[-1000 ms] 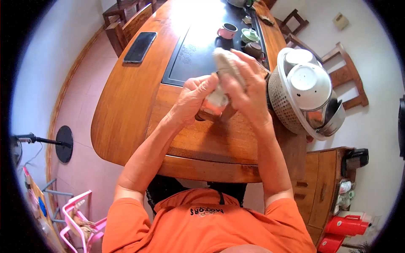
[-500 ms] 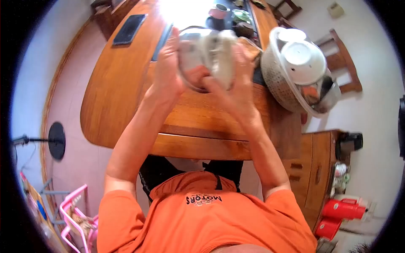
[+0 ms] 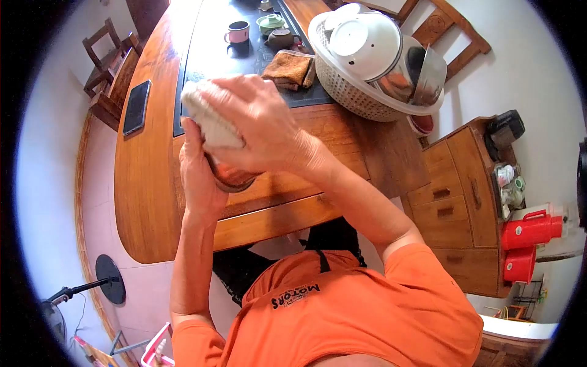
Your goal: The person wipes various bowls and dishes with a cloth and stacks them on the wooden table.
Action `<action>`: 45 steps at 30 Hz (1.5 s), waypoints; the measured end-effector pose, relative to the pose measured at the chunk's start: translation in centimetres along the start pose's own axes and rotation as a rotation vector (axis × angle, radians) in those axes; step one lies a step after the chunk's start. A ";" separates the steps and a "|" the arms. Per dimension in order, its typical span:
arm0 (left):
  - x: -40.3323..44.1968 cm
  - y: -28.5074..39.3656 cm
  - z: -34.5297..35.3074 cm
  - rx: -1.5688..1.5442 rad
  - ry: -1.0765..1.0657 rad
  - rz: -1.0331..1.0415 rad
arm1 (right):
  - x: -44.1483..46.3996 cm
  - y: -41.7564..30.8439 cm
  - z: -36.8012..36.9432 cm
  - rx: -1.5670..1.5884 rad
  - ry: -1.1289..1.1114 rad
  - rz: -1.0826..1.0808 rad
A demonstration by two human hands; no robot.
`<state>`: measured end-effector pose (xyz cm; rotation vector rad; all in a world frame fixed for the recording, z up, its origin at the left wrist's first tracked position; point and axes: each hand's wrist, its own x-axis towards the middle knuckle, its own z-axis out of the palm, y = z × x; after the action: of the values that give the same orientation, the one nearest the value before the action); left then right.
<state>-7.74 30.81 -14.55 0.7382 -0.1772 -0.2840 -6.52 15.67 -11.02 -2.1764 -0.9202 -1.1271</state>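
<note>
My left hand (image 3: 202, 177) holds a round, shiny metal container (image 3: 232, 176) from its left side, above the wooden table (image 3: 147, 208). My right hand (image 3: 260, 125) presses a whitish cloth (image 3: 211, 119) against the container's upper side, with the fingers bent over the cloth. Most of the container is hidden under the cloth and my right hand; only its lower rim and a reddish reflection show.
Right of my hands, a perforated basket (image 3: 348, 92) holds white and metal bowls. Behind them are a folded brown cloth (image 3: 286, 68), a pink mug (image 3: 237, 32), a green lidded cup (image 3: 270, 23) and a dark teapot (image 3: 281, 39). A phone (image 3: 136, 107) lies at the left.
The view has swung to the right. The container has turned from its open side facing me to lying mostly beneath the cloth, and my right hand has moved over it.
</note>
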 end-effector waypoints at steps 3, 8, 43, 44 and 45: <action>-0.9 0.2 0.0 0.115 -0.082 0.057 | 0.6 2.2 -1.3 0.260 -0.136 0.266; -2.1 1.4 0.0 0.122 -0.029 0.094 | -1.8 4.2 -2.1 0.793 -0.171 1.009; 17.9 1.6 -9.5 2.264 -0.548 0.654 | -9.1 10.0 3.4 0.080 -0.133 0.298; 17.9 1.5 -9.7 2.296 -0.542 0.676 | -9.2 10.0 3.5 0.073 -0.144 0.307; 17.9 1.4 -9.8 2.317 -0.527 0.653 | -9.2 10.1 3.5 0.066 -0.154 0.313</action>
<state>12.01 32.41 -19.67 2.7735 -1.3355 0.5881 -1.02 8.70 -21.95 -2.2779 -0.6384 -0.7791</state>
